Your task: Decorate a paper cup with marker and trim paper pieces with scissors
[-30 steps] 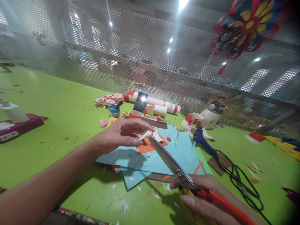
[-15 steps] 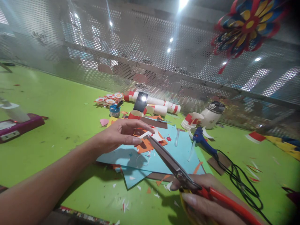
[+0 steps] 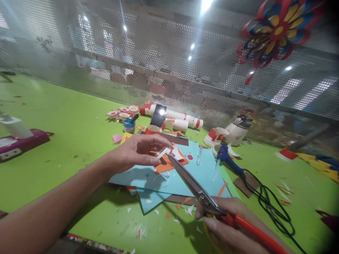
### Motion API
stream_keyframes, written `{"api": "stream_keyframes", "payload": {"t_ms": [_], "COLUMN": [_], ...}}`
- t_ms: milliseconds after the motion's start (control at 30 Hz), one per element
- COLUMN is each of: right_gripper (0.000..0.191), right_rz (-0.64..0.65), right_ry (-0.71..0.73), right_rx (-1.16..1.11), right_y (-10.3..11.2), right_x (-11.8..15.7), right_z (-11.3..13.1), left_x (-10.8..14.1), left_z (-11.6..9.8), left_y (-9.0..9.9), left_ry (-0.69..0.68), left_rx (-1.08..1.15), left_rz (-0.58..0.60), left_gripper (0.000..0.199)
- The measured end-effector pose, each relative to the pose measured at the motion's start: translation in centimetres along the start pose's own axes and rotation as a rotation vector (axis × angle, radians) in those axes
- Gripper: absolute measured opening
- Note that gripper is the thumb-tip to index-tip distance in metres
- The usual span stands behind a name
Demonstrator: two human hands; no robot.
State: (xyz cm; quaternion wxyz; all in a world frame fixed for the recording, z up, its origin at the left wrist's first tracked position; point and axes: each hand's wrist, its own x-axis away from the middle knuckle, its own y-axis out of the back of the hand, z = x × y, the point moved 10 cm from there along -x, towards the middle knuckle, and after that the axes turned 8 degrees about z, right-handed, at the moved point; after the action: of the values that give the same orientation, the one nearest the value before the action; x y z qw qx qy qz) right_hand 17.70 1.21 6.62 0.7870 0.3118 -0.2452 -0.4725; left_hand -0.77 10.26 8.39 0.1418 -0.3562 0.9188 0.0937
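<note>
2 hands work above a green table (image 3: pixel 66 102). The left hand (image 3: pixel 129 150) pinches a small piece of white paper (image 3: pixel 162 152) between thumb and fingers, over some orange paper (image 3: pixel 164 168) and a blue sheet (image 3: pixel 209 173). The right hand (image 3: pixel 233 234) grasps the scissors (image 3: pixel 185 174) by the handles, with the 2 blades slanting up to the white paper. I cannot tell whether the paper lies between the blades or just against their tips.

The white paper looks very light and thin, likely stiff enough to keep its shape but easy to crease or tear; a gentle pinch at the edge away from the blades should suit it. The scissors look long, rigid and fairly heavy, best held by the loops. A glue gun (image 3: pixel 227 157) lies near the blue sheet's right edge.
</note>
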Motion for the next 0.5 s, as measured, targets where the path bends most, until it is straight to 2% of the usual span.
{"api": "stream_keyframes", "payload": {"t_ms": [100,200,267,367,500], "right_gripper": [0.027,0.027,0.028,0.034,0.029], "right_rz": [-0.02,0.039,0.046,-0.013,-0.004], "right_ry": [0.024,0.039,0.051,0.059,0.027], "right_rx": [0.066,0.136,0.144,0.116,0.124], "right_y": [0.0,-0.7,-0.8,-0.2,-0.7], "right_x": [-0.4,-1.0,-1.1,-0.9,-1.0], "right_z": [-0.7,-1.3,-1.3,-1.1,-1.9], "left_x": [0.0,-0.1,-0.1,-0.2,-0.1], "left_z": [0.1,0.5,0.7,1.1,1.2], "left_y": [0.4,0.9,1.0,0.6,0.2], "left_ry": [0.031,0.066,0.077,0.089,0.083], "left_rx": [-0.09,-0.148,-0.135,-0.061,-0.042], "left_rz": [-0.018,-0.067,-0.086,-0.078,-0.056], "left_gripper": [0.039,0.037,0.036,0.036,0.037]}}
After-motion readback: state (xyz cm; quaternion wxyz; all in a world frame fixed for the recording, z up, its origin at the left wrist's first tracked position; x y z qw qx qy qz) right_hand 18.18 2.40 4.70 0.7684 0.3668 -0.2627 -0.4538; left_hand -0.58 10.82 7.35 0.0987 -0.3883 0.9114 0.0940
